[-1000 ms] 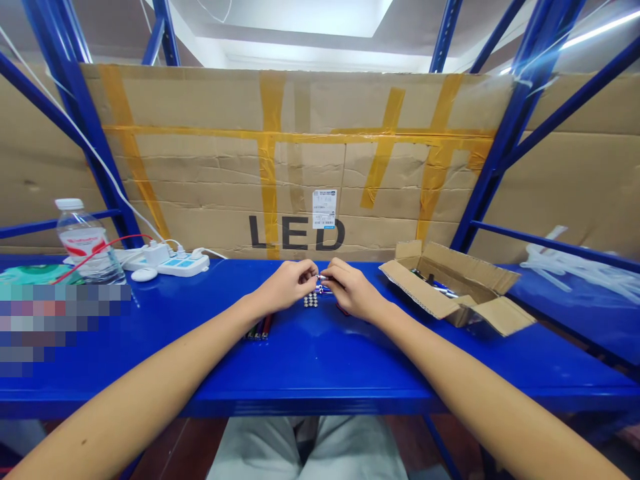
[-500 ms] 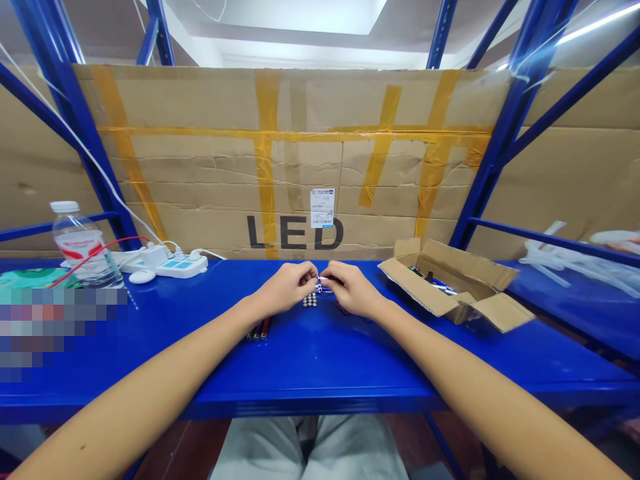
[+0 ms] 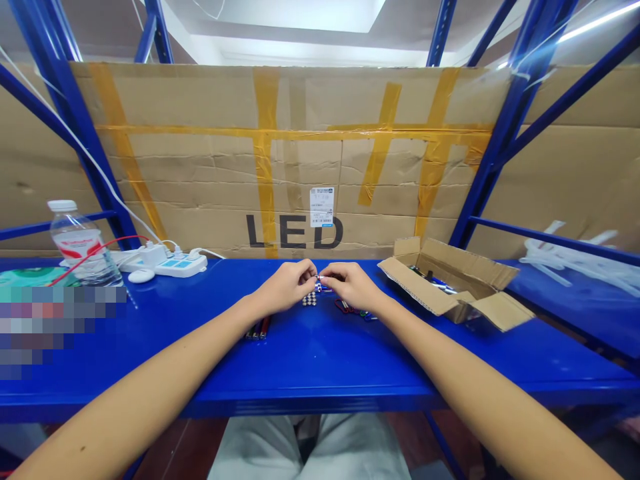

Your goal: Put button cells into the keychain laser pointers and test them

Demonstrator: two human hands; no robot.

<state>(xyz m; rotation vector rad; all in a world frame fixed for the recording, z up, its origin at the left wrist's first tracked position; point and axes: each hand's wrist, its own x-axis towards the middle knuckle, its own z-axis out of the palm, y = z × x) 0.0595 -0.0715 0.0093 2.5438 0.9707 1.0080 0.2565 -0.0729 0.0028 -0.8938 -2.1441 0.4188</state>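
My left hand (image 3: 290, 285) and my right hand (image 3: 349, 285) meet fingertip to fingertip above the middle of the table. Both are closed in a pinch around a small shiny metal piece (image 3: 319, 283); the fingers cover most of it, and its exact kind cannot be made out. Just below lie several small silver round pieces (image 3: 309, 299) like button cells, in tidy rows. Under my right wrist are coloured carabiner-like clips (image 3: 350, 308). Several dark and red slim tubes with metal ends (image 3: 257, 330) lie by my left forearm, partly hidden behind it.
An open cardboard box (image 3: 447, 283) with pen-like items stands at the right. To the left are a power strip (image 3: 175, 265), a white mouse-like object (image 3: 141, 276) and a water bottle (image 3: 83, 243). Behind the blue table (image 3: 320, 367) rises a large taped cardboard panel (image 3: 200, 180).
Both hands stay nearly in place, still pinching the metal piece. More of the coloured clips now shows beneath my right wrist. The view has shifted very slightly.
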